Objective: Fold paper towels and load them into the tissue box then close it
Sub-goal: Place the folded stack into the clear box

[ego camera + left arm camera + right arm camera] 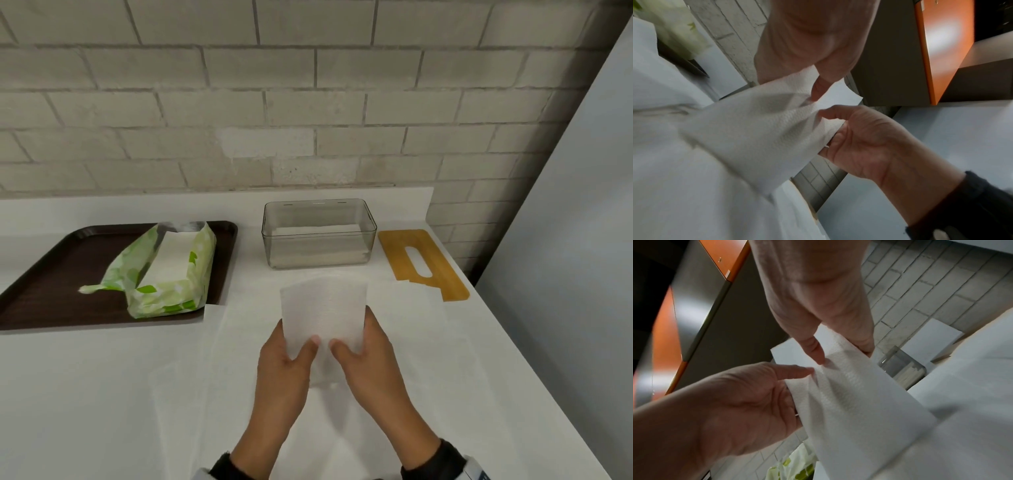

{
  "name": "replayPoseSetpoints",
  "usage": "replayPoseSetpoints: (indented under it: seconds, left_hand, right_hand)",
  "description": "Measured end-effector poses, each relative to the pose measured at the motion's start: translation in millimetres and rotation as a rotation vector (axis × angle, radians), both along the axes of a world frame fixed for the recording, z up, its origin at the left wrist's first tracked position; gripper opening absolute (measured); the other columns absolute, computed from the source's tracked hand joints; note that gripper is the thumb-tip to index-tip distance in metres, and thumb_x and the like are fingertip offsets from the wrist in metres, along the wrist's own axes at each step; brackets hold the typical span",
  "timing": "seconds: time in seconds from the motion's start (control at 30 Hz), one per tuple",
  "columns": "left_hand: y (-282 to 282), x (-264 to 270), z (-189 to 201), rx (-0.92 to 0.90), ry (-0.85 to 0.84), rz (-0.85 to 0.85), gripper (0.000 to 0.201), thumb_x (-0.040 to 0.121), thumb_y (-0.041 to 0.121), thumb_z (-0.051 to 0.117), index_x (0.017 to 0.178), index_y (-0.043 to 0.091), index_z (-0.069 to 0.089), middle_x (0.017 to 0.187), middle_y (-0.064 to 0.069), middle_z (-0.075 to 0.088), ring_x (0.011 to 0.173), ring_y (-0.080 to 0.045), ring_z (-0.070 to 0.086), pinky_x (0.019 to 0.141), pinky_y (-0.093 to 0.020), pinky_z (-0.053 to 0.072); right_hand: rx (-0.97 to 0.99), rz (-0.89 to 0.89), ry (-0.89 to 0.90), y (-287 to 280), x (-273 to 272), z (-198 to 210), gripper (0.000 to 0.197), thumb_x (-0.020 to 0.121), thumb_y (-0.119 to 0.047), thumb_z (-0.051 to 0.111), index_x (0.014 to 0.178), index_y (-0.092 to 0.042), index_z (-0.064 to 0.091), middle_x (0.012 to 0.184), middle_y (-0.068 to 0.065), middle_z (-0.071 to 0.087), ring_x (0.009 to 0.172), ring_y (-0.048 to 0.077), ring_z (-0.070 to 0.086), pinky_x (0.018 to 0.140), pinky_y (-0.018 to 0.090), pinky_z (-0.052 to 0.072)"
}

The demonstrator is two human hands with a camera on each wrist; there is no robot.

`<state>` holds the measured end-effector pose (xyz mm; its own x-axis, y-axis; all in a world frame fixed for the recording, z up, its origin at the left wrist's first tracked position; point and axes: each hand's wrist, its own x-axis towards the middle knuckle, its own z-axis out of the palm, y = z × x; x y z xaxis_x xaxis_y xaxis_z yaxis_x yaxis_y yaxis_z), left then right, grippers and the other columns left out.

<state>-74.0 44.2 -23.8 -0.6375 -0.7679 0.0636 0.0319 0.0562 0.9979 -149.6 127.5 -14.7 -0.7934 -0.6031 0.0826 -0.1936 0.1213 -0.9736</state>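
Both hands, left (286,363) and right (363,356), pinch the near edge of one folded towel (323,313), thumbs on top, above the desk's (102,394) middle. Straight ahead, toward the far edge, sits the open box (318,236), long axis crosswise; neither hand looks nearer.

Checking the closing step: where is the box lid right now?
In the head view the wooden lid lies flat on the counter, right of the clear tissue box, near the counter's right edge.
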Motion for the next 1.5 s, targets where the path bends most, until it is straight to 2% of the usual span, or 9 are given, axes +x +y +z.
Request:
replayPoseSetpoints:
  seconds: [0.33, 0.47, 0.57, 0.73, 0.9, 1.07, 1.27, 1.4, 1.5]
  left_hand:
    - [-79.9, 69.3, 37.6, 0.036, 0.129, 0.383, 0.019, 0.087, 0.009, 0.064, 0.103, 0.019, 0.062, 0.096, 0.010, 0.066, 0.090, -0.009, 0.063, 0.080, -0.030, 0.050]
    - [-88.7, 106.9, 21.6, 0.092, -0.002, 0.416, 0.011, 0.085, 0.013, 0.067, 0.096, 0.017, 0.066, 0.092, 0.004, 0.069, 0.086, -0.019, 0.065, 0.068, -0.029, 0.048]
    - [-86.0, 123.8, 8.2, 0.172, -0.060, 0.430, 0.006, 0.085, 0.013, 0.068, 0.086, 0.019, 0.067, 0.087, -0.001, 0.072, 0.082, -0.026, 0.067, 0.067, -0.033, 0.050]
    - [-79.0, 138.7, -1.7, 0.273, -0.095, 0.383, 0.008, 0.087, 0.012, 0.065, 0.090, 0.018, 0.069, 0.080, 0.000, 0.076, 0.077, -0.023, 0.070, 0.065, -0.034, 0.051]
    - [-82.3, 146.1, -3.7, 0.312, -0.108, 0.356, 0.009, 0.089, 0.014, 0.063, 0.096, 0.014, 0.069, 0.082, -0.003, 0.076, 0.082, -0.028, 0.071, 0.071, -0.038, 0.053]
    - [-86.4, 142.1, -2.1, 0.366, -0.069, 0.361, 0.016, 0.089, 0.016, 0.060, 0.101, 0.008, 0.067, 0.089, -0.011, 0.075, 0.087, -0.035, 0.068, 0.074, -0.042, 0.053]
    - [-84.8, 113.5, 6.9, 0.421, -0.001, 0.285, 0.022, 0.094, 0.017, 0.054, 0.110, 0.005, 0.063, 0.100, -0.015, 0.072, 0.092, -0.034, 0.067, 0.075, -0.041, 0.052]
    - [-71.0, 83.1, 17.7, 0.485, 0.059, 0.157, 0.023, 0.095, 0.017, 0.050, 0.111, 0.007, 0.063, 0.098, -0.011, 0.074, 0.093, -0.030, 0.068, 0.074, -0.039, 0.051]
    - [-57.3, 62.8, 25.7, 0.560, 0.090, 0.040, 0.019, 0.095, 0.015, 0.050, 0.105, 0.010, 0.065, 0.094, -0.009, 0.075, 0.085, -0.025, 0.071, 0.069, -0.036, 0.052]
  right_hand:
    - [0.290, 0.230, 0.094, -62.3, -22.4, -2.7, 0.030, 0.082, 0.002, 0.054, 0.075, -0.027, 0.053, 0.079, 0.003, 0.061, 0.064, 0.013, 0.053, 0.053, 0.013, 0.041]
    - [0.534, 0.372, 0.170, -105.2, -42.4, -9.9, 0.018, 0.084, -0.001, 0.054, 0.094, -0.013, 0.062, 0.092, 0.006, 0.059, 0.085, 0.021, 0.058, 0.069, 0.024, 0.047]
    - [0.771, 0.480, 0.322, -122.5, -37.8, -15.2, 0.044, 0.084, -0.024, 0.067, 0.121, -0.004, 0.053, 0.119, 0.009, 0.054, 0.111, 0.024, 0.053, 0.085, 0.026, 0.043]
    - [0.886, 0.543, 0.359, -133.6, -26.8, -27.7, 0.052, 0.078, -0.033, 0.072, 0.119, -0.011, 0.047, 0.121, 0.004, 0.051, 0.111, 0.024, 0.051, 0.088, 0.032, 0.047]
    - [0.667, 0.544, 0.281, -145.8, -35.5, -23.0, 0.034, 0.076, -0.009, 0.072, 0.062, -0.018, 0.043, 0.073, -0.004, 0.044, 0.069, 0.012, 0.046, 0.053, 0.018, 0.031]
    - [0.150, 0.569, -0.213, -115.7, -49.0, 11.9, 0.011, 0.085, -0.005, 0.064, 0.086, -0.011, 0.056, 0.085, 0.004, 0.065, 0.080, 0.017, 0.063, 0.072, 0.026, 0.050]
    - [-0.376, 0.503, -0.523, -64.2, -45.3, 69.8, 0.018, 0.078, -0.017, 0.058, 0.089, -0.015, 0.072, 0.085, 0.001, 0.073, 0.075, 0.012, 0.069, 0.065, 0.023, 0.056]
    - [-0.389, 0.376, -0.384, -56.7, -26.5, 88.4, 0.017, 0.093, -0.018, 0.049, 0.081, -0.016, 0.061, 0.054, -0.011, 0.060, 0.044, 0.002, 0.054, 0.043, 0.016, 0.044]
    - [-0.144, 0.176, 0.122, -66.2, -15.4, 72.4, 0.028, 0.099, -0.025, 0.043, 0.079, -0.010, 0.054, 0.062, -0.005, 0.052, 0.056, 0.006, 0.046, 0.055, 0.020, 0.037]
